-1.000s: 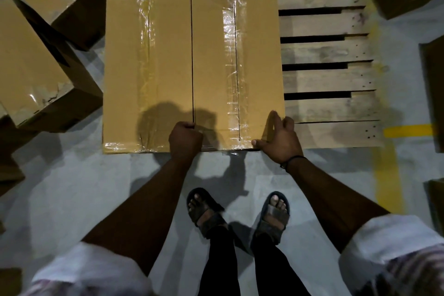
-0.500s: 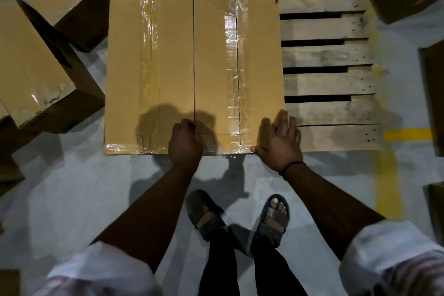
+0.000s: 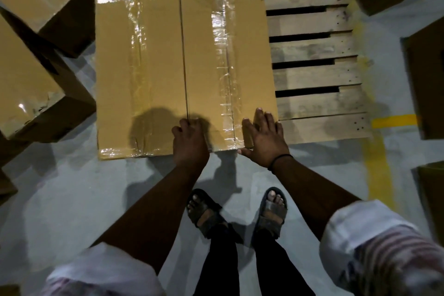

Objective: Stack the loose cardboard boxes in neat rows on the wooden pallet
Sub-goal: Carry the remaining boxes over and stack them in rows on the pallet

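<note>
The right box (image 3: 225, 60) lies on the pallet (image 3: 312, 48), flush against the left box (image 3: 139, 67) at its 9 o'clock. The right hand (image 3: 264, 137) presses flat on its 5 o'clock corner, fingers straight. The left hand (image 3: 189, 139) is curled at its 7 o'clock corner; whether it grips, I cannot tell. Loose boxes (image 3: 28, 74) lie further out at 9 o'clock.

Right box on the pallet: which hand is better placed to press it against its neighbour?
Probably right: right hand lies flat on that box's outer near corner; left hand sits at the seam.

Dim, tape glare, edge distortion, soft shadows
</note>
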A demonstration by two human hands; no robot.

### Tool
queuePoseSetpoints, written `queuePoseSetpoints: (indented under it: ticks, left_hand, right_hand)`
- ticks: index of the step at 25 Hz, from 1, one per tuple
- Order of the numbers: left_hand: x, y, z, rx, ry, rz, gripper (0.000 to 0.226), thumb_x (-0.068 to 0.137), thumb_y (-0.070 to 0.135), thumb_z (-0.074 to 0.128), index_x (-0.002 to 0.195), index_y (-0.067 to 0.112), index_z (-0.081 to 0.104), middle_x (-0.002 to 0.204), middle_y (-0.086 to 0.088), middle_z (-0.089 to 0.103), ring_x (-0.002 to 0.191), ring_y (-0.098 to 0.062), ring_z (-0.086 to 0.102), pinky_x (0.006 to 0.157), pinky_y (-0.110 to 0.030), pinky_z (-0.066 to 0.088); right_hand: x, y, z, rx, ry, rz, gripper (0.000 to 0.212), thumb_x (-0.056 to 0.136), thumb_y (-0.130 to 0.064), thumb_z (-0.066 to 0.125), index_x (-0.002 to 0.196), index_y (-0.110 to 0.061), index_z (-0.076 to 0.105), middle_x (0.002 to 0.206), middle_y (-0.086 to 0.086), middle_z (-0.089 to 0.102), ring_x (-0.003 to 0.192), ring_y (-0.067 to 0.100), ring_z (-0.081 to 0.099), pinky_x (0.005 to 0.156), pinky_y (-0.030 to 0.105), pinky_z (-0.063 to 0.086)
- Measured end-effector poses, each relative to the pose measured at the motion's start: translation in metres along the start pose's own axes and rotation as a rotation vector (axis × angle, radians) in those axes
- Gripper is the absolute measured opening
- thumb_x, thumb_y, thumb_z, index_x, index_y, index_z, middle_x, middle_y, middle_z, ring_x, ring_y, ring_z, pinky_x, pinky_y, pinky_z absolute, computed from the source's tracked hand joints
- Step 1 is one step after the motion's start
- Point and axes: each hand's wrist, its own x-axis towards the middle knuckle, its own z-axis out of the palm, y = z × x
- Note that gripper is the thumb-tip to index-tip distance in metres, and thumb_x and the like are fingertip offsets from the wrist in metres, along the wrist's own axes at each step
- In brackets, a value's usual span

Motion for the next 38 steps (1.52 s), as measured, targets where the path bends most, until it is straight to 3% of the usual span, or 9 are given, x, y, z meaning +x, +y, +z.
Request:
queuePoseSetpoints:
  ticks: [4,9,11,14,20,25,28,34,38]
  left_hand:
    - [-0.025,0.028,0.004,0.049,0.005,0.252,0.076,0.067,0.002,0.061,0.142,0.007,0.05,0.155,-0.029,0.029,0.134,-0.055,0.03,0.108,-0.058,0.036]
    - [-0.072,0.09,-0.006,0.099,-0.111,0.383,0.059,0.086,0.013,0.055,0.145,0.009,0.051,0.158,-0.023,0.029,0.144,-0.045,0.021,0.115,-0.056,0.03]
    - [-0.083,0.116,-0.006,0.127,-0.081,0.505,0.054,0.081,0.011,0.061,0.134,0.002,0.06,0.151,-0.029,0.039,0.139,-0.048,0.027,0.11,-0.058,0.033]
    - [-0.109,0.168,-0.004,0.105,-0.13,0.521,0.064,0.075,0.019,0.082,0.135,0.016,0.062,0.154,-0.023,0.037,0.132,-0.048,0.032,0.099,-0.059,0.044]
    - [-0.196,0.301,0.04,0.168,-0.174,0.691,0.061,0.059,0.026,0.095,0.115,0.012,0.075,0.142,-0.029,0.051,0.121,-0.052,0.049,0.089,-0.058,0.052]
    - [-0.3,0.415,0.086,0.052,-0.253,0.838,0.037,0.068,0.027,0.088,0.1,0.014,0.075,0.136,-0.025,0.055,0.11,-0.046,0.054,0.073,-0.048,0.055]
    - [-0.336,0.481,0.102,0.015,-0.283,0.89,0.032,0.085,0.041,0.064,0.102,0.016,0.074,0.138,-0.023,0.053,0.112,-0.044,0.05,0.072,-0.048,0.054]
    - [-0.357,0.597,0.156,0.042,-0.335,0.877,0.045,0.099,0.057,0.046,0.133,0.03,0.059,0.162,-0.005,0.02,0.144,-0.031,0.02,0.108,-0.045,0.037]
    - [-0.356,0.674,0.214,0.033,-0.329,0.98,0.036,0.092,0.049,0.062,0.113,0.021,0.071,0.149,-0.016,0.044,0.128,-0.043,0.043,0.088,-0.05,0.051]
  right_hand:
    - [-0.032,0.001,-0.019,0.142,0.062,0.097,0.093,0.086,-0.065,0.061,0.16,-0.029,0.018,0.168,0.014,-0.001,0.153,0.04,0.003,0.121,0.054,0.012]
    - [-0.1,0.029,-0.039,0.314,0.178,0.277,0.089,0.091,-0.061,0.056,0.161,-0.024,0.016,0.168,0.016,-0.001,0.153,0.041,0.003,0.121,0.054,0.013]
    - [-0.136,0.056,-0.042,0.374,0.23,0.371,0.086,0.093,-0.058,0.055,0.161,-0.022,0.017,0.168,0.016,0.0,0.153,0.04,0.004,0.121,0.053,0.014]
    - [-0.196,0.101,-0.036,0.46,0.324,0.503,0.082,0.094,-0.057,0.053,0.161,-0.023,0.02,0.168,0.016,0.003,0.153,0.039,0.008,0.122,0.049,0.016]
    - [-0.325,0.202,0.017,0.569,0.347,0.726,0.08,0.097,-0.062,0.045,0.162,-0.026,0.015,0.169,0.008,-0.003,0.154,0.032,0.004,0.123,0.043,0.015]
    - [-0.445,0.293,0.066,0.607,0.376,0.914,0.078,0.096,-0.062,0.045,0.161,-0.025,0.019,0.169,0.008,0.002,0.153,0.033,0.008,0.121,0.045,0.02]
    - [-0.498,0.347,0.079,0.641,0.413,1.011,0.077,0.098,-0.063,0.044,0.161,-0.027,0.017,0.169,0.005,0.002,0.154,0.031,0.005,0.122,0.047,0.02]
    - [-0.533,0.454,0.09,0.682,0.54,1.108,0.074,0.099,-0.06,0.047,0.159,-0.024,0.024,0.167,0.006,0.015,0.152,0.029,0.012,0.119,0.047,0.023]
    - [-0.536,0.533,0.11,0.76,0.52,1.129,0.073,0.1,-0.059,0.046,0.16,-0.023,0.025,0.167,0.006,0.018,0.152,0.03,0.012,0.121,0.045,0.021]
